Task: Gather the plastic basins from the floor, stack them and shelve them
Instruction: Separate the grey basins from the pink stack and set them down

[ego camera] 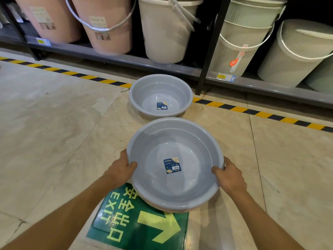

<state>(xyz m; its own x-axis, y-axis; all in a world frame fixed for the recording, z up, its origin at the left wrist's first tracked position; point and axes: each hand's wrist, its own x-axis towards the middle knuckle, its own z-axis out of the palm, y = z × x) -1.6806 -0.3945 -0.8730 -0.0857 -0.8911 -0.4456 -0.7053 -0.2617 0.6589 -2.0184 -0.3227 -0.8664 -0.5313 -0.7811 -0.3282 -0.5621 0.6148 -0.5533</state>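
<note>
The person is mid-gathering: the left hand [121,168] and right hand [229,175] each clamp opposite rims of the near basin [173,165], thumbs hooked inside, over the green exit sign [129,219] on the floor. It looks like a small nested stack (a paler rim shows beneath). Beyond the sign, the second basin [161,95] sits near the shelf [115,56]. Next, the held stack likely must be lowered squarely into it.

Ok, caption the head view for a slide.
Both hands, left hand and right hand, grip a round grey plastic basin.
</note>
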